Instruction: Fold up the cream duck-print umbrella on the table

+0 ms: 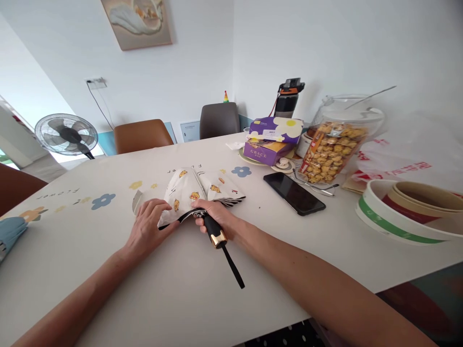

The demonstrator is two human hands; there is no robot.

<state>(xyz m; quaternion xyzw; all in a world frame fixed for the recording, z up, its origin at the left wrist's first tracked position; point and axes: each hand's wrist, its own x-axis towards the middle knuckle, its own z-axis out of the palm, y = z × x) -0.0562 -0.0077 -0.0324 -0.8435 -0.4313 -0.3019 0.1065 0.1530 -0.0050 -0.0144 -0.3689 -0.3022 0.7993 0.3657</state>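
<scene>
A folding umbrella [194,195] lies on the table with its canopy loosely collapsed. The canopy is white with small yellow-orange cartoon figures, and its underside looks black. My right hand [219,217] is wrapped around the upper end of the black handle [211,225], close to the canopy. Beyond a gold band, a black wrist strap [233,267] hangs toward me. At the canopy's left edge, my left hand [149,220] has the fabric between its thumb and bent fingers. Just behind that hand stands a small pale piece [137,201], partly covered and unclear in kind.
Right of the umbrella lie a black phone [294,193] and eyeglasses [325,191]. Behind them stand purple boxes [265,152], a bottle [288,100] and a snack-filled clear jug [334,144]. Tape rolls [383,219] sit far right; blue folded fabric [10,233] lies at the left edge.
</scene>
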